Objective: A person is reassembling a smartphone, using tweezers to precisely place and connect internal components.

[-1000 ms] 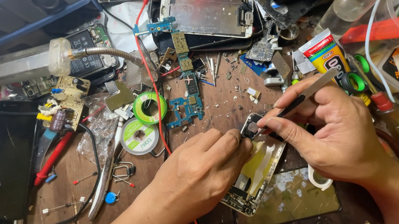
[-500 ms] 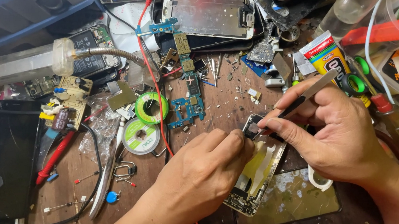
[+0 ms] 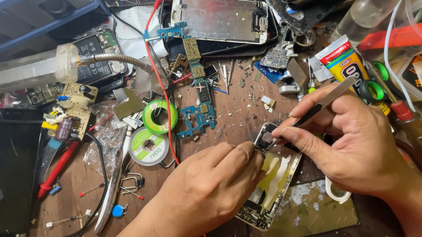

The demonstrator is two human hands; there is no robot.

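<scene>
An opened phone frame (image 3: 275, 181) lies tilted on the wooden bench, its metal inside showing. My left hand (image 3: 210, 185) presses down on its left side, fingertips near the top corner. My right hand (image 3: 356, 143) pinches metal tweezers (image 3: 321, 103) whose tips touch a small part at the frame's upper end (image 3: 266, 138). A dark glass panel (image 3: 307, 215) lies under the frame.
A blue circuit board (image 3: 198, 117), two solder spools (image 3: 157, 116), a red probe wire (image 3: 162, 87), a phone back with screen assembly (image 3: 221, 19), a glue tube (image 3: 343, 64), a clear bottle (image 3: 376, 3), and a flexible-neck lamp (image 3: 24, 72) crowd the bench.
The view has shifted slightly; both hands stay on the phone frame, with the tweezers still at its upper end.
</scene>
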